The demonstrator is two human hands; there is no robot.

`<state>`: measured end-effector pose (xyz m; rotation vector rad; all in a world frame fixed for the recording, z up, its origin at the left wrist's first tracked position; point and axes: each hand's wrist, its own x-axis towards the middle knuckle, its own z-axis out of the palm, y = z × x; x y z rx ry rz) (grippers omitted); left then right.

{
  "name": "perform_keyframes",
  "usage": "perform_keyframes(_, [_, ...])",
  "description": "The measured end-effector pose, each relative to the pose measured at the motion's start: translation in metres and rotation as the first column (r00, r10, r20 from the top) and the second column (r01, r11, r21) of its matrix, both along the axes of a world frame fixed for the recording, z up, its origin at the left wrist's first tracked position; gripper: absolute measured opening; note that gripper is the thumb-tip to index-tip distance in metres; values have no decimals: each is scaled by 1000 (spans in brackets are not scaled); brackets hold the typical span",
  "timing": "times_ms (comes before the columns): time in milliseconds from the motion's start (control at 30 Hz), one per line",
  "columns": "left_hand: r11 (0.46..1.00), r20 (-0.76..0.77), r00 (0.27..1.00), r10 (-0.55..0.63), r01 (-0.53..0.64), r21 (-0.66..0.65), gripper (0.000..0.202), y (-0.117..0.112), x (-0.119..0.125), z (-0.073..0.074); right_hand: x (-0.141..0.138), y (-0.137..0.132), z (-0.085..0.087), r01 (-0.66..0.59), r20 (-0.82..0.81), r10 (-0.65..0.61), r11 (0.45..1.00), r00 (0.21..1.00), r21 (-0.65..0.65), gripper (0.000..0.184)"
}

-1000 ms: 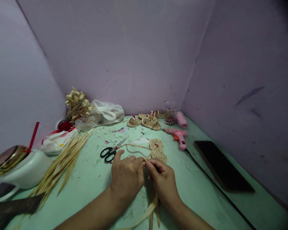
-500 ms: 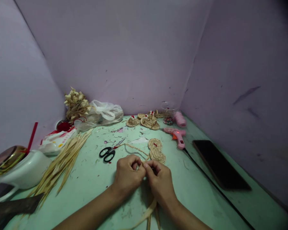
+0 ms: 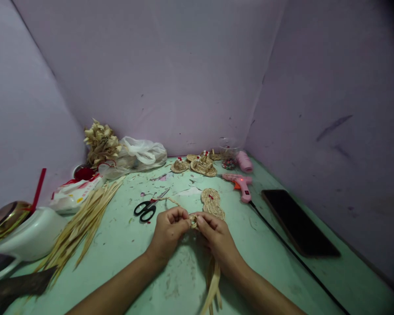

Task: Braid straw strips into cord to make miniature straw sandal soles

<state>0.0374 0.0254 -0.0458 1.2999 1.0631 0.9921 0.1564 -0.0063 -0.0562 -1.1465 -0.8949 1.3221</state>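
Note:
My left hand and my right hand meet over the green table, both closed in a pinch on a braided straw cord. The cord runs back to the left towards the scissors. Loose flat straw strips trail from under my right hand towards me. Just beyond my fingers lies a woven straw sole shaped like a figure eight.
A bundle of straw strips lies left, beside a white kettle. A pink glue gun with its black cord and a dark phone lie right. Finished woven pieces, a plastic bag and pink thread stand at the back.
My left hand has curled from a flatter pose into a pinch. Both hands have shifted slightly away from me while working the cord.

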Motion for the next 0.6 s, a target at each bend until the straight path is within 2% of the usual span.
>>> perform_keyframes(67, [997,39,999,-25,28,-75,7,3,-2,2,1,0,-1,-84,101,79,995,992,44,29])
perform_keyframes(100, [995,18,999,-43,45,-85,7,5,-3,4,1,0,-2,-90,155,79,994,985,66,30])
perform_keyframes(167, [996,-112,990,-86,82,-44,9,7,-5,10,0,-1,-4,-66,246,38,992,968,107,30])
perform_keyframes(267, [988,-325,938,-124,145,43,10,7,-8,20,-1,-4,-4,-60,303,17,989,953,132,27])
perform_keyframes(367, [978,-380,915,-137,185,92,6,4,-10,27,-2,-7,0,-14,316,-18,995,949,99,24])
perform_keyframes(433, [976,-360,927,-108,169,140,6,2,-10,27,-3,-7,4,-4,329,-35,993,944,117,25])
perform_keyframes(500, [984,-281,958,-52,97,149,7,2,-8,25,-4,-7,6,-56,317,10,989,948,137,20])
perform_keyframes(600, [999,-59,997,40,-41,-23,8,4,-3,20,-5,-5,5,-113,225,96,992,970,64,24])
